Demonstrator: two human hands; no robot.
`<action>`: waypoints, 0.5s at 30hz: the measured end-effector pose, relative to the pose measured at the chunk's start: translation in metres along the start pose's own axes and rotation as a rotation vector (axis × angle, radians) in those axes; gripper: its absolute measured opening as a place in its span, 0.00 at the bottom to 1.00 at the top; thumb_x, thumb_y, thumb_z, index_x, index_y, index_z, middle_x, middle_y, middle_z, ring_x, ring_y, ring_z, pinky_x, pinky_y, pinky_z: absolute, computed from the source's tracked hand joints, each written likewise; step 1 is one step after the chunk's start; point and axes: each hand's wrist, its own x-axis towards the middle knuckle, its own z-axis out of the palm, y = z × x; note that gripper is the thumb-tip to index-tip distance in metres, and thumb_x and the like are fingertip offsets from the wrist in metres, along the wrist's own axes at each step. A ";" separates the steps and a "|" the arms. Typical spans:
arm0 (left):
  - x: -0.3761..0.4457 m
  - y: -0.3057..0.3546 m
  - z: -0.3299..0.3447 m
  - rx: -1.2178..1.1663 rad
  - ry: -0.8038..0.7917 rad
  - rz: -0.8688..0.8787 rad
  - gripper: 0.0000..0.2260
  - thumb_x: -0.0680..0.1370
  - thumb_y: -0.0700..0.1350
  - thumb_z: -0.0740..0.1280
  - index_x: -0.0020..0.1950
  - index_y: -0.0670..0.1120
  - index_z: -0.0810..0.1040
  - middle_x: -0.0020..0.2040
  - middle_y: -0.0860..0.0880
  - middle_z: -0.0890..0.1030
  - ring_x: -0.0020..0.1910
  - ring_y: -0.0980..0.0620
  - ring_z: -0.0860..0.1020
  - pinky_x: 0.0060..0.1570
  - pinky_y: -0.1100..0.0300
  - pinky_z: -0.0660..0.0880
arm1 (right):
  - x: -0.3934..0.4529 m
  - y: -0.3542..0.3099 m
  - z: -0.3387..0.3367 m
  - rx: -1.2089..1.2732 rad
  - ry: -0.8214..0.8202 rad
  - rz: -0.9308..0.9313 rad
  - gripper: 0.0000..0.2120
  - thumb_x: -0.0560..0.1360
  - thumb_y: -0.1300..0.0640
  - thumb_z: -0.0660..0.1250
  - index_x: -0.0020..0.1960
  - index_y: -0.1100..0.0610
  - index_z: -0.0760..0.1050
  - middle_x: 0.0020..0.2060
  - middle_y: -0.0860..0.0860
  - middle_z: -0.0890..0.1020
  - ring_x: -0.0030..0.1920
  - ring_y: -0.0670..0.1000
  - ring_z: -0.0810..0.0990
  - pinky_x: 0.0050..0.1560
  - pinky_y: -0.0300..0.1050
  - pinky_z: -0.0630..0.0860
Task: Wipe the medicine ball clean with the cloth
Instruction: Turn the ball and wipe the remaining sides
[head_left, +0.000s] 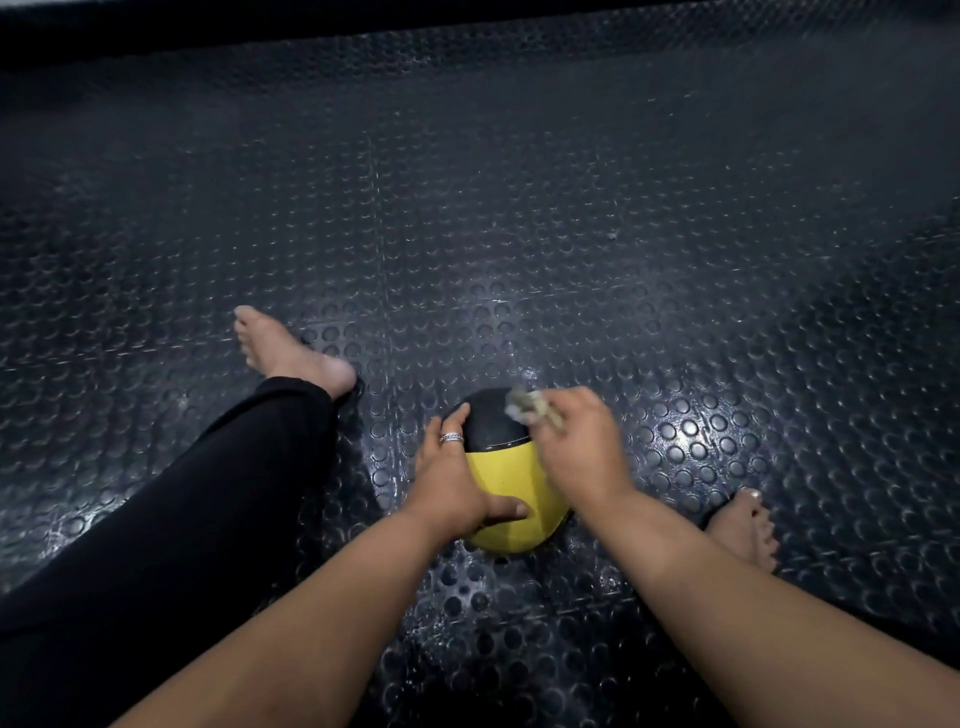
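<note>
The round black-and-yellow medicine ball sits on the floor in the lower middle of the frame, between the person's legs. Its near half is yellow and its far half black, with a thin pale seam between the two; no brand, label or writing can be read on it. The left hand grips the ball's left side, fingers curled over the black part and thumb pressed on the yellow; a silver ring is on one finger. The right hand is at the ball's upper right, its fingers closed round a small crumpled pale cloth, which is blurred and touches the black part. Under the ball lies the dark rubber floor mat with raised round studs. A leg in black trousers stretches to the left, ending in a bare foot; another bare foot rests at the lower right.
</note>
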 end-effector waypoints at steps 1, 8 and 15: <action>-0.002 0.001 0.003 0.001 0.000 0.002 0.61 0.56 0.53 0.85 0.79 0.56 0.49 0.79 0.52 0.47 0.78 0.47 0.52 0.76 0.48 0.55 | -0.002 -0.003 0.007 -0.087 -0.046 -0.101 0.13 0.73 0.65 0.65 0.56 0.58 0.80 0.48 0.53 0.76 0.50 0.53 0.72 0.50 0.43 0.70; -0.019 0.010 0.005 0.072 -0.050 0.058 0.56 0.62 0.49 0.82 0.79 0.58 0.49 0.79 0.55 0.42 0.78 0.48 0.47 0.77 0.48 0.50 | 0.042 0.023 -0.007 -0.022 -0.025 0.427 0.10 0.76 0.62 0.62 0.54 0.62 0.78 0.50 0.60 0.80 0.44 0.56 0.75 0.40 0.41 0.67; -0.005 -0.001 0.006 -0.637 0.095 -0.151 0.36 0.65 0.52 0.80 0.66 0.55 0.64 0.72 0.44 0.68 0.68 0.41 0.70 0.68 0.41 0.68 | 0.034 0.066 -0.027 0.354 -0.182 0.858 0.13 0.77 0.56 0.63 0.55 0.66 0.76 0.42 0.62 0.82 0.40 0.58 0.80 0.50 0.51 0.77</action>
